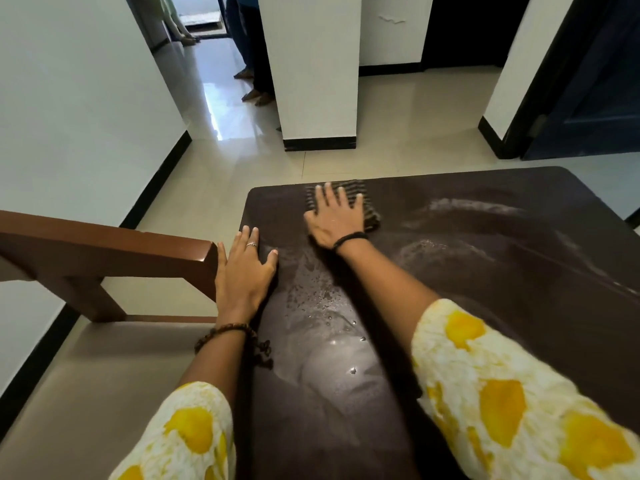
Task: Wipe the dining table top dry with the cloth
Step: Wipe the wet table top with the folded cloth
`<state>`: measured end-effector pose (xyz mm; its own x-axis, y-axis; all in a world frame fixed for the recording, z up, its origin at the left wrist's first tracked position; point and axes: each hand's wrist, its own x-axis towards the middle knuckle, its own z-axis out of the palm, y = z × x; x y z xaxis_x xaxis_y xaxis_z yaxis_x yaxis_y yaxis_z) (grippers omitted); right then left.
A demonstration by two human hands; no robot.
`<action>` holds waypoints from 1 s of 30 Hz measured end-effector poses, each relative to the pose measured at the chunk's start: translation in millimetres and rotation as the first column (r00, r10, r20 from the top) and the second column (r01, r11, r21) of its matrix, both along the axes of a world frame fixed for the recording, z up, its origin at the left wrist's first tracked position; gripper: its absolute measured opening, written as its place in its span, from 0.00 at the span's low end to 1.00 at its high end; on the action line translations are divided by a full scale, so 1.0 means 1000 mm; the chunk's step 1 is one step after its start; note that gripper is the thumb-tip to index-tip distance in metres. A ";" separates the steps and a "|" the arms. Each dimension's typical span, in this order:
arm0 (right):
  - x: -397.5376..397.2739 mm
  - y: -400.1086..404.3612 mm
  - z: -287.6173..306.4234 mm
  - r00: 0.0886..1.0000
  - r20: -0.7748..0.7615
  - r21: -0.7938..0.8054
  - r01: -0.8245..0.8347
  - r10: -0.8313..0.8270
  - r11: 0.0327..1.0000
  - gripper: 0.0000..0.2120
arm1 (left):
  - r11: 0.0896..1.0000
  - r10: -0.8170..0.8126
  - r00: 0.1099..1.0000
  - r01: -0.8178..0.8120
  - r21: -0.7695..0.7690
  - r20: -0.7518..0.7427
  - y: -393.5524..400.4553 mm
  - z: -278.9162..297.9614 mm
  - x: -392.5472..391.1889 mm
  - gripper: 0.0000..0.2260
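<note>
Person leaning over a dark table [519, 237], wiping w/ a striped cloth [370, 216]. Right hand [334, 220] is pressing flat, fingers spread, on the cloth near the far left corner. Left hand [242, 271] is lying open on the table's left edge, gripping nothing, beside a wooden chair [110, 247]. Water droplets [325, 306] and smeary streaks are showing between the arms & to the right, so prob. much wiping left.

Single view, head-worn, wide-angle. Looks forward and down from above the near edge of the dark surface [485, 258]. Close range: both forearms fill the foreground. Floor [398, 133] and walls beyond, edges bowed.
</note>
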<state>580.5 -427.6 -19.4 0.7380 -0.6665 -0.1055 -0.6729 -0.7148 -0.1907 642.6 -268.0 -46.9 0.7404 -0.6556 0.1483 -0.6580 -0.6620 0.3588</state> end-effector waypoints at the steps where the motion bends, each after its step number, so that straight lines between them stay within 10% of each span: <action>1: 0.010 0.015 0.001 0.999 0.004 0.007 -0.052 0.051 0.999 0.29 | 1.000 -0.002 1.000 0.002 0.003 -0.006 0.001 0.000 0.001 0.26; 9: -0.014 0.028 -0.005 0.957 0.080 0.000 -0.278 0.277 0.960 0.28 | 0.994 -0.102 0.993 0.104 -0.033 0.055 0.003 0.010 -0.009 0.20; 21: -0.150 -0.126 0.008 0.987 -0.063 0.069 0.150 -0.146 0.986 0.28 | 0.965 -0.240 0.966 0.227 -0.130 -0.097 -0.101 0.017 -0.133 0.22; 30: -0.101 -0.096 0.006 0.976 -0.073 0.027 -0.205 0.206 0.978 0.26 | 0.992 -0.121 0.993 0.121 0.029 -0.013 -0.106 -0.001 -0.146 0.26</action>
